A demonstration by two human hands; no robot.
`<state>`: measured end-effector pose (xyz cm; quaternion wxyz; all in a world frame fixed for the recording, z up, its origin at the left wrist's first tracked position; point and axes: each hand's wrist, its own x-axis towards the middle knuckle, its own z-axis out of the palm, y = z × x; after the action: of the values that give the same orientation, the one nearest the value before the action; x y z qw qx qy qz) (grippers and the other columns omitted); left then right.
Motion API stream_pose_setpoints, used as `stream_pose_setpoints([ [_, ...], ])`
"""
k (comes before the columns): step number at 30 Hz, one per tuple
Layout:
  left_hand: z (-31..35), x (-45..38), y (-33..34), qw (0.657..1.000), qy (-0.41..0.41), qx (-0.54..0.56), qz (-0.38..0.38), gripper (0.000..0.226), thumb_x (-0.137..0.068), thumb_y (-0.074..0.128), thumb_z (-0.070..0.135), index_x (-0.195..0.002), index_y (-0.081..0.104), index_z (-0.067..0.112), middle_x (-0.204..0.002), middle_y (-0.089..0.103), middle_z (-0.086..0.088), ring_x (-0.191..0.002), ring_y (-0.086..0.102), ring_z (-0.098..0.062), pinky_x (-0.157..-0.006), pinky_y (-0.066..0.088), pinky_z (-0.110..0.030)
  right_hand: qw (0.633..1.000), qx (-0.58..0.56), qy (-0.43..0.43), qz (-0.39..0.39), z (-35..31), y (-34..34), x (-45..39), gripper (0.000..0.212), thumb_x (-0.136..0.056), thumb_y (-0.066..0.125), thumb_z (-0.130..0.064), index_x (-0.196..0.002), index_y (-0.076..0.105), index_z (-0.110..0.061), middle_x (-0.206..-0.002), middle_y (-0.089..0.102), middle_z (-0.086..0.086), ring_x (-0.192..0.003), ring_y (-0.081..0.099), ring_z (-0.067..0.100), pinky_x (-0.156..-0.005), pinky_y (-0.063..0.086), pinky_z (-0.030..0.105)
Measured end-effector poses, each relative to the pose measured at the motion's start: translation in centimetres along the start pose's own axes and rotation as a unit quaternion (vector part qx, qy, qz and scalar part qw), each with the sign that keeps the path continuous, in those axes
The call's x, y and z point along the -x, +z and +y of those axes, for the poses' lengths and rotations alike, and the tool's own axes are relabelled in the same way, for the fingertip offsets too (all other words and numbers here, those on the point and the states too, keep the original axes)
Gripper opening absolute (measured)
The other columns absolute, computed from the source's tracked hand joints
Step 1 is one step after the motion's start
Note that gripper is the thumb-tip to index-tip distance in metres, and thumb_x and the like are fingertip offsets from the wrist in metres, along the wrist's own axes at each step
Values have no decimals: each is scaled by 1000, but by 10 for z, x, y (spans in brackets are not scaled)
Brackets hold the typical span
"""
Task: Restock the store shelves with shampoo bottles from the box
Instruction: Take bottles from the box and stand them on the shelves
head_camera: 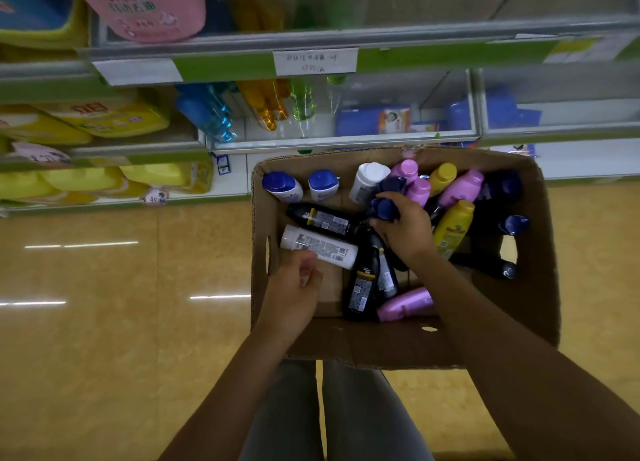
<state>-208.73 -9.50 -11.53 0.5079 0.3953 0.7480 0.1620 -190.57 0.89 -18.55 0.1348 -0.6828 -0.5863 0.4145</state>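
Note:
An open cardboard box (381, 346) stands on the floor in front of the shelves, filled with several shampoo bottles in white, black, pink, yellow and dark blue. My right hand (403, 230) is inside the box and grips a dark blue bottle (382, 208) by its cap end. My left hand (298, 280) reaches over the box's left side with fingers loosely curled, next to a lying white bottle (320, 246); whether it touches the bottle I cannot tell. A black bottle (362, 284) and a pink bottle (403, 304) lie near the front wall.
The store shelves (343, 141) rise behind the box, with blue, amber and green bottles (266, 109) and blue packs on the middle level. Yellow packs (114, 117) fill the shelves at left. Tan tiled floor (104, 322) spreads to the left. My legs stand just behind the box.

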Motion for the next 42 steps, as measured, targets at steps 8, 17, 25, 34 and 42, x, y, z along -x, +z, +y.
stream_pose_setpoints([
  [8, 26, 10, -4, 999, 33, 37, -1, 26, -96, 51, 19, -122, 55, 18, -114, 57, 9, -106, 52, -2, -80, 38, -8, 994, -96, -4, -42, -50, -59, 17, 41, -76, 78, -2, -111, 58, -2, -103, 60, 6, -96, 54, 20, -68, 41, 10],
  [17, 68, 28, -35, 993, 111, 47, -7, 56, -86, 65, 35, -136, 41, 26, -132, 44, 13, -123, 40, -6, -104, 36, -29, 969, -231, -29, -77, -135, -138, 70, 28, -79, 77, -13, -103, 67, -2, -102, 71, 9, -87, 68, 20, -61, 51, 15],
  [25, 119, 59, -74, 971, 152, 114, -147, 70, -73, 69, 56, -134, 44, 35, -131, 55, 18, -124, 48, -1, -108, 37, -34, 947, -297, -84, -94, -200, -185, 92, 37, -65, 77, -32, -94, 72, -11, -85, 75, 2, -79, 71, 15, -75, 57, 28],
  [34, 169, 100, -116, 935, 223, 175, -213, 28, -85, 62, 28, -110, 56, 40, -105, 70, 19, -99, 65, 0, -79, 52, -16, 933, -330, -129, -62, -261, -210, 113, 16, -85, 68, -28, -89, 72, -13, -76, 72, -2, -70, 66, 11, -71, 54, 23],
  [42, 189, 117, -129, 928, 359, 100, 17, 28, -82, 66, 41, -107, 54, 36, -94, 67, 12, -85, 64, 0, -74, 55, -25, 969, -208, -133, 4, -298, -207, 139, 45, -80, 74, -42, -118, 56, -26, -107, 66, -9, -100, 65, 12, -85, 56, 35],
])
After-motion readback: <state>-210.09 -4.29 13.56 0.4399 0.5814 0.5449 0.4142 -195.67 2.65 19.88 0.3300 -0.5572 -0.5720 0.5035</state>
